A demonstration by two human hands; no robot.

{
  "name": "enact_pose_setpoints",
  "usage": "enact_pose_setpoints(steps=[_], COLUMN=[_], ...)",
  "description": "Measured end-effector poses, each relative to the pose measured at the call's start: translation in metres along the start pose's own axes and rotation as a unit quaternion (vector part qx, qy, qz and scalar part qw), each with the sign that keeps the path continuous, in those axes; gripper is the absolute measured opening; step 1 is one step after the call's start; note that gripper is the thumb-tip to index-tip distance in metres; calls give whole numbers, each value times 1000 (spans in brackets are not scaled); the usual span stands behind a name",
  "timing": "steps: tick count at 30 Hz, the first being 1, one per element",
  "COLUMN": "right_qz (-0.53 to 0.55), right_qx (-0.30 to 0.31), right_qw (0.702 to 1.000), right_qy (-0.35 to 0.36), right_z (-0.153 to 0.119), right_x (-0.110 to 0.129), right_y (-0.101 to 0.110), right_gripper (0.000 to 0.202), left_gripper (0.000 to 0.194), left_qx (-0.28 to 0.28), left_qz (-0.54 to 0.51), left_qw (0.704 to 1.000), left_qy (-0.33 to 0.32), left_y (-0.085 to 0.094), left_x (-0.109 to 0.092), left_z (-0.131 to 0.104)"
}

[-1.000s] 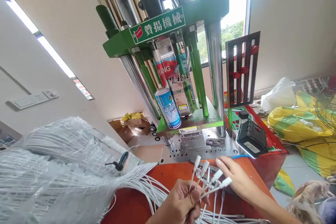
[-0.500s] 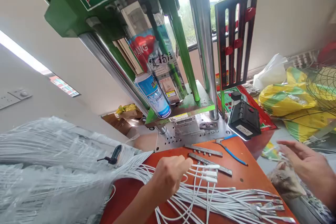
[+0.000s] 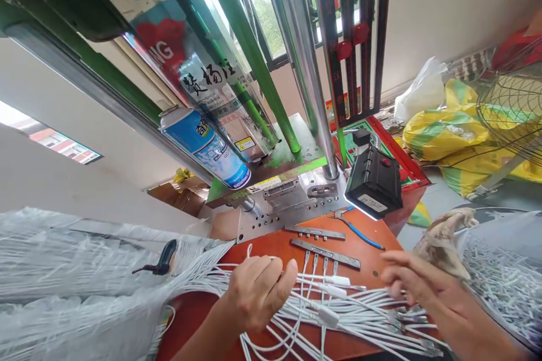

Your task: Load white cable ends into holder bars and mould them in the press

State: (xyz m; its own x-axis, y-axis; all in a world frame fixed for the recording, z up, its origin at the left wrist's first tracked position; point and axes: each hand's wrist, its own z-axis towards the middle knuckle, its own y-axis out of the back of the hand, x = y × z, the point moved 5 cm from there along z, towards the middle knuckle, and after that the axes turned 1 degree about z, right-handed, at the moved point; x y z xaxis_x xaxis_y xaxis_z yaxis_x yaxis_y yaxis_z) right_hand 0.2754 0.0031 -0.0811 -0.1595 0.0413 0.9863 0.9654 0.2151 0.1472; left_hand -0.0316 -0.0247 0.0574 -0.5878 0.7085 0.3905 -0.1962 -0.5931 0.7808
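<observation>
My left hand (image 3: pixel 261 292) is closed round several white cables (image 3: pixel 292 338) above the orange-red tabletop. White molded connector ends (image 3: pixel 328 315) stick out to the right of that fist. My right hand (image 3: pixel 427 293) hovers over the metal-tipped cable ends (image 3: pixel 398 324), its fingers loosely bent and apart, and I see nothing in them. Beyond the hands lie two metal bars (image 3: pixel 326 254), and several cable plugs sit along the nearer one. Blue-handled pliers (image 3: pixel 359 235) rest behind them.
A green press (image 3: pixel 271 166) with steel columns stands at the back, a blue spray can (image 3: pixel 205 146) on its plate. A black box (image 3: pixel 375 183) is to its right. Wrapped cable bundles (image 3: pixel 76 271) fill the left. A bin of white scraps (image 3: pixel 508 282) stands at right.
My right hand has come left from beside the scrap bin to over the cable ends. My left hand keeps its grip, and its connector ends sit differently. The view has shifted.
</observation>
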Motion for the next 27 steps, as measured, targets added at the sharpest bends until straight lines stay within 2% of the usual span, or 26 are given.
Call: enact_pose_setpoints(steps=[2, 4, 6, 7, 9, 11, 12, 13, 14, 15, 16, 17, 18, 20, 21, 23, 27], right_qz=[63, 99, 87, 53, -55, -179, -232, -279, -319, -352, -378, -396, -406, -400, -387, -345, -269], right_qx=[111, 164, 176, 164, 109, 48, 34, 33, 39, 44, 45, 45, 46, 52, 52, 45, 25], right_qw=[992, 981, 980, 984, 989, 972, 957, 941, 926, 913, 902, 894, 890, 890, 895, 912, 939], right_qy=[5, 15, 31, 45, 88, 144, 169, 187, 198, 202, 204, 204, 205, 211, 214, 216, 214], right_z=[6, 13, 22, 27, 37, 44, 45, 46, 46, 46, 46, 46, 47, 48, 50, 54, 80], right_x=[27, 51, 60, 59, 47, 29, 21, 12, 5, 0, -4, -6, -6, -4, -3, 1, 20], right_y=[-47, -78, -90, -89, -78, -67, -65, -66, -70, -74, -79, -84, -88, -95, -96, -92, -80], right_gripper=[45, 40, 39, 37, 35, 33, 32, 31, 30, 29, 27, 26, 26, 27, 28, 28, 25], left_gripper=[31, 30, 30, 30, 30, 35, 45, 58, 68, 67, 59, 56, 59, 65, 67, 65, 48], left_qx=[2, 3, -5, -26, -97, -155, -162, -148, -131, -98, -23, 53, 88, 108, 115, 111, 37], left_qz=[6, 10, 10, 16, 48, 97, 113, 112, 100, 56, -34, -119, -165, -189, -190, -181, -111], left_qw=[1000, 1000, 1000, 999, 975, 893, 851, 829, 832, 853, 887, 916, 928, 930, 929, 935, 971], left_qy=[-7, -14, -1, 35, 195, 411, 486, 528, 530, 509, 460, 379, 323, 295, 294, 285, 208], left_y=[4, 9, 14, 18, 27, 31, 30, 24, 16, 4, -15, -33, -46, -65, -74, -87, -89], left_x=[-6, -8, 4, 19, 59, 92, 96, 90, 74, 51, 22, -12, -44, -86, -97, -106, -100], left_z=[3, -1, -14, -24, -53, -89, -103, -110, -110, -104, -92, -78, -66, -51, -47, -47, -51])
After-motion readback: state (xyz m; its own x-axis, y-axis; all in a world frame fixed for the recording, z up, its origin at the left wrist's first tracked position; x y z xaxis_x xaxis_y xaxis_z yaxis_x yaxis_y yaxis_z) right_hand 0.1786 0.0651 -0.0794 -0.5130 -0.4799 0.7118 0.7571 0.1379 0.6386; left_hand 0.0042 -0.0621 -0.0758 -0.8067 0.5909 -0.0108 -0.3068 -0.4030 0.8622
